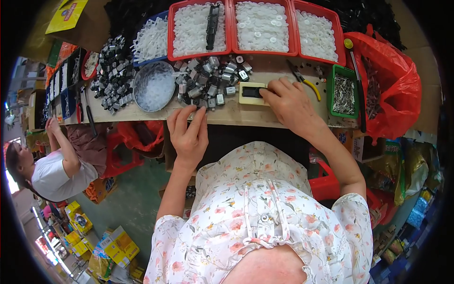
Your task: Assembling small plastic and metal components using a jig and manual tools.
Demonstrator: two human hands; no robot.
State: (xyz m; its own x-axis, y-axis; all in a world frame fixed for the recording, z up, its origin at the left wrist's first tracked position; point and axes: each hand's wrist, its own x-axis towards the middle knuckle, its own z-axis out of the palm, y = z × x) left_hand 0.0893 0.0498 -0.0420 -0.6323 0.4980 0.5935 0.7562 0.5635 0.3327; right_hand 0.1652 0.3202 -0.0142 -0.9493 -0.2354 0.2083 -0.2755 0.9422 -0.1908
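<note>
My right hand [294, 105] bends over a cream block-shaped fixture [248, 100] on the bench. A black plastic part [252, 92] sits in its recess, and my thumb and fingers close on the part's right end. My left hand [187, 135] is at the bench's front edge, fingers stretched and slightly apart. Its fingertips reach the near side of a heap of small silver-and-black motors [211, 78]; I see nothing held in it. Just right of the fixture lie pliers with yellow-and-black handles [309, 87].
Red trays [231, 28] of white plastic pieces line the back, with a long black part [212, 26] on one. A metal bowl [137, 87], green bin [353, 112] of metal pins and red bag [402, 90] flank my workspace. Another person [61, 168] sits at left.
</note>
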